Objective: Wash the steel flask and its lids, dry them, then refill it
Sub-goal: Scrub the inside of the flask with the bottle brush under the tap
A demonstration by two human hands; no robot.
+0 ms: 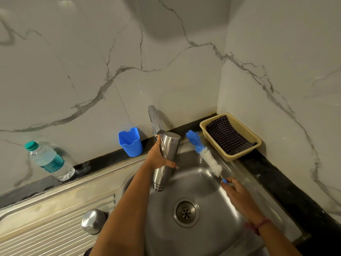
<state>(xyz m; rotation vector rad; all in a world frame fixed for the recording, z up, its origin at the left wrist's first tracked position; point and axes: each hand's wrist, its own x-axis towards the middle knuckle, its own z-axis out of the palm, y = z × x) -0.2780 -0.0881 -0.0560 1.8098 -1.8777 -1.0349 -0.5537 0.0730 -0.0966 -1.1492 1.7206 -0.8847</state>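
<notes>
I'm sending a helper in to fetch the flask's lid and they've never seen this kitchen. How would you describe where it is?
Start at the steel sink in the corner and look to the ribbed draining board on its left. Near the basin's edge stands the lid, a small rounded steel cap. It is the only thing standing on the ribs; the plastic water bottle and blue cup stand back by the wall.

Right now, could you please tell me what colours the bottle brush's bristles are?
Blue at the tip, white nearer the handle on the bottle brush, seen in the head view.
</notes>
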